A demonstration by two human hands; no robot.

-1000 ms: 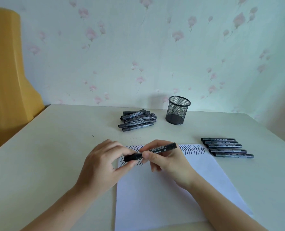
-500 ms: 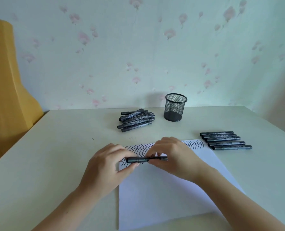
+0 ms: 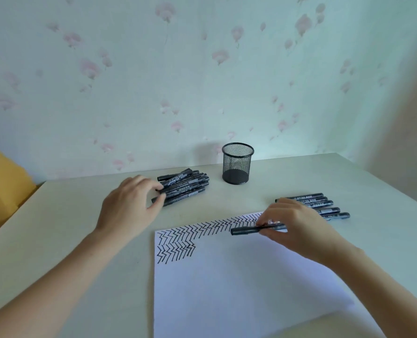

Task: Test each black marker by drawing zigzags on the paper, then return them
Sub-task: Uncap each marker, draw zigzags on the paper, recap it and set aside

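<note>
While right hand pinches capped marker above zigzagged paper, left hand curls fingers on marker pile on bench, grasp unclear.

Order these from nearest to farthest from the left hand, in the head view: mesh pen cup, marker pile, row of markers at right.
1. marker pile, under the left hand fingertips.
2. mesh pen cup, behind, to the right.
3. row of markers, far right, beside the paper.

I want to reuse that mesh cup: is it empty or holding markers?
Empty. The mesh cup stands upright, its bare bottom visible through the mesh, with no marker inside.
</note>
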